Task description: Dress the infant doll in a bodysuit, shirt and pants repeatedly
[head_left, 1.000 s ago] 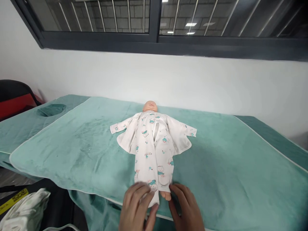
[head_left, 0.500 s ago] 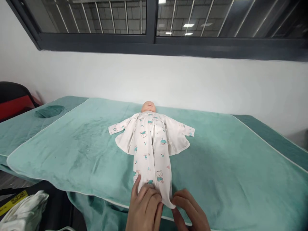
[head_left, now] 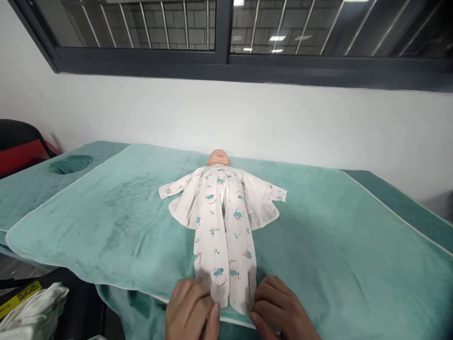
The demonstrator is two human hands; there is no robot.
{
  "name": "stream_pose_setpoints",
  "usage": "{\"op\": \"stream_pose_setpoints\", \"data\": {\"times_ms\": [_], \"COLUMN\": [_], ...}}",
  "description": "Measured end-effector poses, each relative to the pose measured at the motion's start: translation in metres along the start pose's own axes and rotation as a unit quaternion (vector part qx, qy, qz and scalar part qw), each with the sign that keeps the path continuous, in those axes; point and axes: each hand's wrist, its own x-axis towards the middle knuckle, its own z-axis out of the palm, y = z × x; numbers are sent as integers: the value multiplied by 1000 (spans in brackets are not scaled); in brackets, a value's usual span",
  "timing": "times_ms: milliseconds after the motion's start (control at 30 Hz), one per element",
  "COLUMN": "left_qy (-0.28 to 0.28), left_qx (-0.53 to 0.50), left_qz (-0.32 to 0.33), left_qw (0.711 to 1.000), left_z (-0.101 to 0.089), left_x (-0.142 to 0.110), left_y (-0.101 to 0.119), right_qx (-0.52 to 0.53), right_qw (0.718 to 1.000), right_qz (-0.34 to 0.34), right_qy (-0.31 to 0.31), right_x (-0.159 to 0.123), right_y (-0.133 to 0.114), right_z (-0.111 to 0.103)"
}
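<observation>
Pants (head_left: pixel 210 236) stretch lengthwise ahead of left hand (head_left: pixel 189 307) and right hand (head_left: pixel 279 307), equally near, each pinching a cuff.

The bed (head_left: pixel 28 189) stands against the wall (head_left: pixel 247 113), with the window (head_left: pixel 226 63) above, on the far side. A sheet (head_left: pixel 318 236) lies over the bed's middle; the opening (head_left: pixel 71 164) is left of it, towards the far edge. On the sheet, the doll's head (head_left: pixel 218 158) points to the wall, and the trousers (head_left: pixel 212 236) run from below it to the near edge. The jacket (head_left: pixel 262 208) spreads out on both sides of the trousers, one sleeve left, one right. The left hand (head_left: pixel 189 309) is at the left trouser end, the right hand (head_left: pixel 279 307) at the right one. At near left, beside the bed, a cloth bundle (head_left: pixel 37 311) lies in the corner.
</observation>
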Motion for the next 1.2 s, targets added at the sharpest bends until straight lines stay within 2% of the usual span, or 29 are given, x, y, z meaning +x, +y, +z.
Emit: {"op": "stream_pose_setpoints", "data": {"times_ms": [67, 167, 267, 333, 433, 533, 633, 733, 833, 1033, 1200], "left_qy": [-13, -29, -49, -46, -46, -104, -163, -180, -169, -123, -110], "left_qx": [-6, -4, -25, -28, 51, 183, 253, 270, 261, 210, 185], "left_qz": [-13, -18, -35, -75, -126, -107, -68, -53, -60, -50, -39], "left_qw": [1000, 999, 998, 996, 990, 972, 951, 944, 948, 969, 976], "left_z": [-5, -2, 4, 6, 6, 9, 21, 33, 37, 27, 24], "left_x": [11, 22, 20, 18, 23, 37, 51, 59, 59, 50, 46], "left_y": [-4, -7, -15, -28, -59, -89, -105, -109, -109, -108, -107], "right_qx": [-6, 11, 51, 58, -13, -120, -185, -193, -183, -172, -175], "right_qw": [1000, 999, 994, 988, 982, 977, 973, 977, 978, 981, 982], "right_qz": [5, 37, 88, 126, 157, 142, 108, 75, 76, 69, 58], "right_qy": [1, 26, 49, 67, 102, 106, 85, 56, 61, 52, 41], "right_x": [6, 9, 5, 3, 5, 20, 43, 65, 73, 59, 49], "right_y": [-1, -3, 3, 13, 39, 68, 91, 103, 107, 105, 104], "right_z": [-4, 0, 10, 14, 15, 14, 16, 20, 22, 17, 14]}}
